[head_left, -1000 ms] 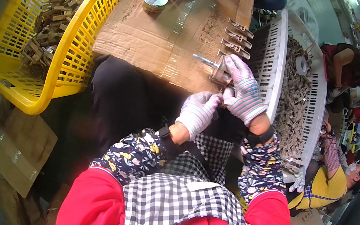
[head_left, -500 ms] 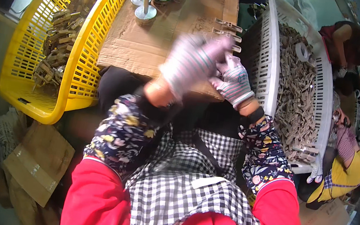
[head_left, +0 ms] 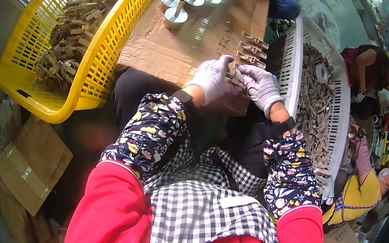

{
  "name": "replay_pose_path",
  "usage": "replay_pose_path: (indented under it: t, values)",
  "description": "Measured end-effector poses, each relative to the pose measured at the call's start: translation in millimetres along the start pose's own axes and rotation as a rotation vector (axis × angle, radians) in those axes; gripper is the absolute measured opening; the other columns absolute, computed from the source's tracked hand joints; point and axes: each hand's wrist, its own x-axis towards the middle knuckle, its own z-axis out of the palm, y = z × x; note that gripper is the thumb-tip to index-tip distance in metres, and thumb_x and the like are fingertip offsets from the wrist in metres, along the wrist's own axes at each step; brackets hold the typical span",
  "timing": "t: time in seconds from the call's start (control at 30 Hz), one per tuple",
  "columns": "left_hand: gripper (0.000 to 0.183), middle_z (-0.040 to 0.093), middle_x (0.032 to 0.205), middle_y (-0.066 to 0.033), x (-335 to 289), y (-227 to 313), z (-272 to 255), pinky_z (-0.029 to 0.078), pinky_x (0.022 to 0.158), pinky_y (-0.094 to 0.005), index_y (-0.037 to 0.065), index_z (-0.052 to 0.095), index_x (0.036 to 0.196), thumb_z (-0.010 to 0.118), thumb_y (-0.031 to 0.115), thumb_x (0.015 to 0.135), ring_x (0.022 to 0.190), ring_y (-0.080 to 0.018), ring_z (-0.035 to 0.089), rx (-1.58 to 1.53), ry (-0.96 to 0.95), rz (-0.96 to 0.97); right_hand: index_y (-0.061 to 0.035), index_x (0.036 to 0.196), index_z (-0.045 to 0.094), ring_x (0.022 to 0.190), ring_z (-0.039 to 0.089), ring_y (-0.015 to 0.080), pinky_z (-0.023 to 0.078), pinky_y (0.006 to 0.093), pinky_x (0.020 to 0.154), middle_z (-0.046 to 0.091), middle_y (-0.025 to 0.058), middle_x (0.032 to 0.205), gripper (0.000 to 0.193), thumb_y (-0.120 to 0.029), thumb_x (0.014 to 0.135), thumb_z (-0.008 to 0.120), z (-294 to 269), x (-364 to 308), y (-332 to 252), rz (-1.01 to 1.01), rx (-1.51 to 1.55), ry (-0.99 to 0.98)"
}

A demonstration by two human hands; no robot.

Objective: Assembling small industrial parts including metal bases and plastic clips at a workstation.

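Note:
Above the near edge of the cardboard, my two gloved hands come together over a small clothespin (head_left: 234, 71), mostly covered by fingers. My left hand (head_left: 211, 79), in a pale striped glove, is closed on its left side. From the other side my right hand (head_left: 262, 88) grips it with bent fingers and thumb. Just beyond the right hand, several clothespins (head_left: 252, 50) lie in a row along the cardboard's right edge. Farther off on the left stand several round metal discs with upright posts (head_left: 176, 15).
A yellow basket (head_left: 77, 88) of wooden pieces stands left of the cardboard sheet (head_left: 159, 55). On the right is a white crate (head_left: 292, 68) heaped with clothespins. Other people sit farther right, one in a yellow top (head_left: 364, 191). Folded cardboard (head_left: 33, 172) lies low at left.
My left hand, blurred and raised across the right one before, is now lower and steady beside it. The clothespin now shows between them. The whole view has shifted slightly.

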Motion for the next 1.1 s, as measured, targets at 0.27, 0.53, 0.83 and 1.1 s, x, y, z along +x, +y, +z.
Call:
replay_pose_path:
  t: [0.27, 0.53, 0.83, 1.1]
  values:
    - [0.068, 0.063, 0.092, -0.0170, 14.1, -4.7, -6.0, 0.047, 0.079, -0.0389, 0.005, 0.046, 0.117, 0.074, 0.039, 0.067, 0.089, -0.0345, 0.060, 0.044, -0.104, 0.202, -0.0045, 0.105, 0.062, 0.086, 0.064, 0.0241, 0.049, 0.0308, 0.078, 0.065, 0.0151, 0.096, 0.025, -0.014, 0.082, 0.061, 2.4, -1.3, 8.4, 0.166, 0.174, 0.046]
    - [0.056, 0.063, 0.094, -0.0176, 51.6, 7.7, -27.0, 0.045, 0.079, -0.0365, 0.001, 0.058, 0.103, 0.065, 0.049, 0.076, 0.091, -0.0305, 0.060, 0.029, -0.515, -0.051, -0.0056, 0.100, 0.065, 0.082, 0.064, 0.0267, 0.049, 0.0323, 0.075, 0.065, 0.0168, 0.089, 0.021, -0.016, 0.084, 0.056, 0.2, 15.6, 16.9, 0.214, 0.173, 0.072]
    - [0.054, 0.065, 0.091, -0.0141, 77.1, 12.8, -33.9, 0.043, 0.078, -0.0347, 0.002, 0.062, 0.100, 0.054, 0.052, 0.083, 0.084, -0.0230, 0.059, -0.036, -0.827, -0.037, -0.0069, 0.098, 0.064, 0.087, 0.060, 0.0326, 0.048, 0.0383, 0.078, 0.063, 0.0167, 0.092, 0.020, -0.017, 0.084, 0.053, 3.6, 11.5, 22.3, 0.133, 0.017, 0.221]
    - [0.042, 0.061, 0.072, -0.0099, 106.3, -12.6, -21.4, 0.042, 0.067, -0.0323, 0.001, 0.065, 0.090, 0.055, 0.041, 0.083, 0.068, -0.0176, 0.053, -0.214, -0.855, -0.046, -0.0051, 0.120, 0.048, 0.112, 0.046, 0.0258, 0.033, 0.0438, 0.093, 0.053, 0.0100, 0.118, 0.082, -0.039, 0.051, 0.077, -14.9, 16.3, 1.3, -0.142, -0.417, 0.019]
